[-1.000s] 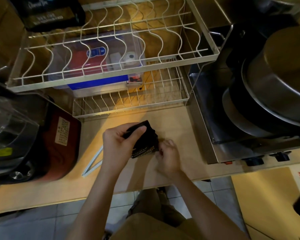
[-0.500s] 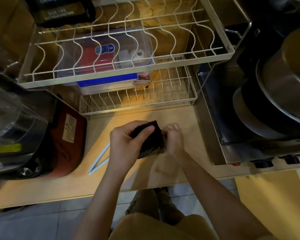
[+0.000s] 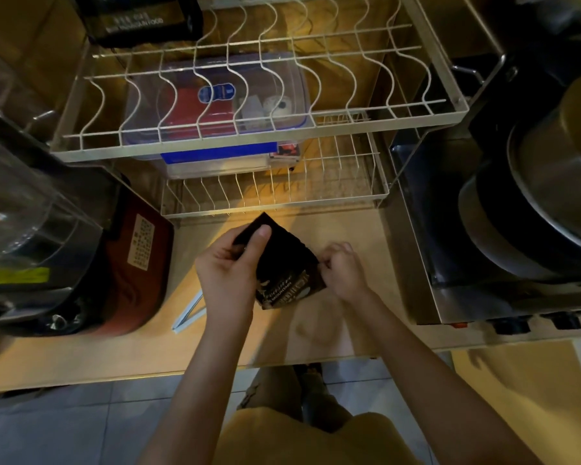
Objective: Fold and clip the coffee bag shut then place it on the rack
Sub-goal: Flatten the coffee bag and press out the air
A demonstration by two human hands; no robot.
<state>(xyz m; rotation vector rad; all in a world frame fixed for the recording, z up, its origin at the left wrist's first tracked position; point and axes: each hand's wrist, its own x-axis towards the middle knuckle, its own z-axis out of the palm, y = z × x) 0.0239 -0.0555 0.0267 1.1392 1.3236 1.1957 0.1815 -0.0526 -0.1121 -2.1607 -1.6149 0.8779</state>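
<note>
Folding step: my left hand [image 3: 227,275] grips the coffee bag [image 3: 284,266], right hand [image 3: 344,268] pinches its edge; next, the clip [image 3: 189,312] left of my hands.

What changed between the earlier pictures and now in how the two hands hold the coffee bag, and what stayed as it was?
The right hand slid from the coffee bag's lower edge up its right side and now pinches that edge. The left hand kept its grip, thumb on the top corner. The bag stayed above the counter, tilted and unclipped. The white clip lay untouched on the counter, and the rack kept its contents.
</note>
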